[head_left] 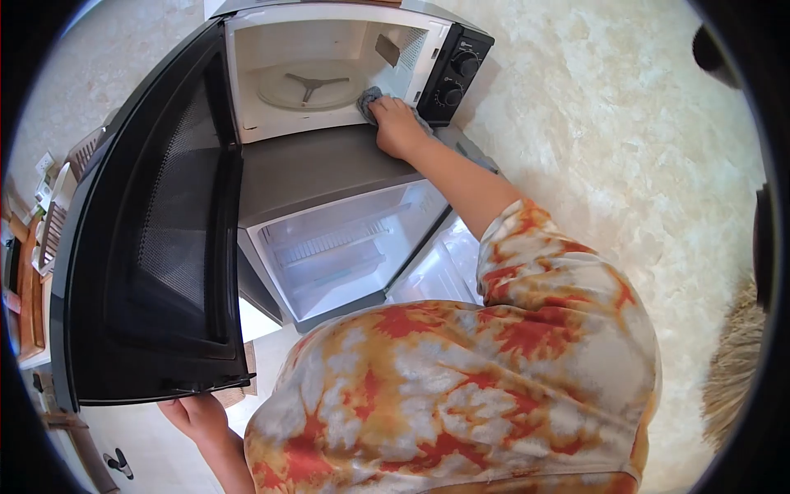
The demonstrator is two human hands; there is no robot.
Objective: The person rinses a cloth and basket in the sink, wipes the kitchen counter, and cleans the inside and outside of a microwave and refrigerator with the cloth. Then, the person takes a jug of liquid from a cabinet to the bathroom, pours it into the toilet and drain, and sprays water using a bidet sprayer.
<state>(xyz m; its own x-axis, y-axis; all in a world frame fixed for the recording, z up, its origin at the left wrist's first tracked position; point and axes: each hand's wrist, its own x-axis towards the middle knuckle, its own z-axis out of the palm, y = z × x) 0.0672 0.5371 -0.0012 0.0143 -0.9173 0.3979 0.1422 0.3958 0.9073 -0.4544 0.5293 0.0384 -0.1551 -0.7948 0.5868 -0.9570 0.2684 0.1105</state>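
My right hand is closed on a grey cloth at the front right of the microwave's opening. The cloth touches the light inner floor beside the round glass turntable, and part of it shows behind my fingers. The microwave stands on top of a grey fridge. Its black door is swung wide to the left. My left hand is at the door's bottom edge, with its fingertips partly hidden behind it.
Below the microwave the fridge interior is open, with its door swung out at right. A dish rack and wooden counter are at far left. Straw bristles hang by the right wall.
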